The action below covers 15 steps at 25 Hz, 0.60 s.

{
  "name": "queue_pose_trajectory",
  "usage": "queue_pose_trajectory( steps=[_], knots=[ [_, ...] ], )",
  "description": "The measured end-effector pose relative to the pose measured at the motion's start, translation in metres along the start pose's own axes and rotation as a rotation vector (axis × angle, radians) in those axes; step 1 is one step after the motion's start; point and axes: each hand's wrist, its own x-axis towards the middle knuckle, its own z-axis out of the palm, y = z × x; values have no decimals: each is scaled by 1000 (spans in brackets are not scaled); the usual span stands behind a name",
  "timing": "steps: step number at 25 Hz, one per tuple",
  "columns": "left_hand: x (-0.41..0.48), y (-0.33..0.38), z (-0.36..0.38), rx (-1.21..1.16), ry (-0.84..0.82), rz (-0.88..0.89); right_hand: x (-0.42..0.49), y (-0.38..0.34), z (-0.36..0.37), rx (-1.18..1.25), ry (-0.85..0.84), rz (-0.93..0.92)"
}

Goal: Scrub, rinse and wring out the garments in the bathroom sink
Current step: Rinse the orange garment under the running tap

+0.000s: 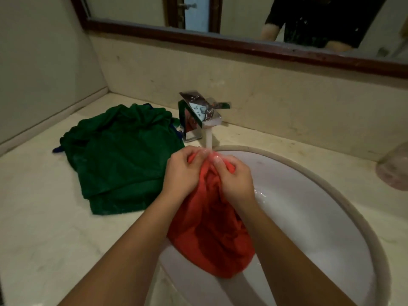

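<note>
A wet red garment (212, 235) hangs bunched over the white sink (309, 217). My left hand (183, 173) and my right hand (234, 177) both grip its top edge, close together, right under the stream of water from the chrome tap (198, 117). The lower part of the red cloth rests on the sink's left wall. A green garment (123, 157) lies crumpled on the counter to the left of the sink, with a bit of blue cloth showing at its edges.
The beige marble counter (44, 228) surrounds the sink. A translucent pink container (395, 168) stands at the right edge. A dark-framed mirror (242, 44) runs along the back wall and shows a person's dark shirt. Walls close in on the left and back.
</note>
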Motion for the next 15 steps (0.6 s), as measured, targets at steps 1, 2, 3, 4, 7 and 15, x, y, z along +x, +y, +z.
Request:
queue_pose_trajectory(
  steps=[1, 2, 3, 4, 7, 15],
  knots=[
    [-1, -2, -1, 11, 17, 23, -2, 0, 1, -5, -4, -13],
    [-1, -3, -2, 18, 30, 38, -3, 0, 2, -35, -18, -43],
    [-1, -3, -3, 26, 42, 50, -4, 0, 2, -68, -37, -84],
    [1, -4, -4, 38, 48, 53, -3, 0, 1, -92, -51, -127],
    [3, -2, -4, 81, 49, 81, -1, 1, -4, -105, -63, -204],
    [-12, 8, -1, 64, 42, 112, -2, 3, -13, -153, -11, -206]
  ],
)
